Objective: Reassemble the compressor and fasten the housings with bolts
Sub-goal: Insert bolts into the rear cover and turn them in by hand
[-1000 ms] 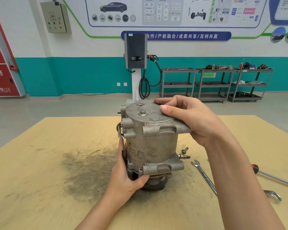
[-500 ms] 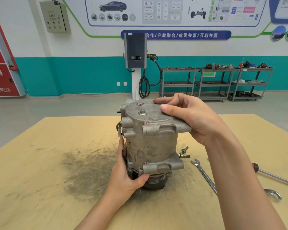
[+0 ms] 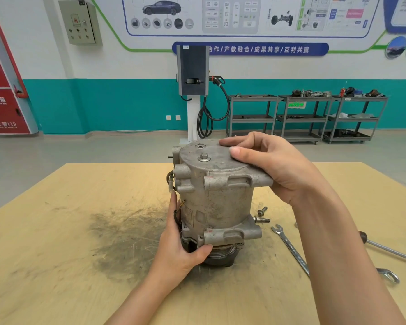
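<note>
Compressor (image 3: 217, 202) upright mid-table, both my hands on it.
Right hand (image 3: 274, 165) curled over top-cover rim, thumb on the flat; left hand (image 3: 181, 245) wrapped round base flange. Bolts (image 3: 261, 215), wrench (image 3: 291, 249) lie right of my fingers; bare table (image 3: 56, 231) left.

I see the compressor (image 3: 217, 202) standing upright, pulley end down on the table, approx mid-table. Grey cast-metal body, scuffed and dirty, w/ top housing seated on it and one hex bolt (image 3: 204, 157) in the flat top face. Two loose bolts (image 3: 261, 215) lie just right of its base, near each other.
</note>
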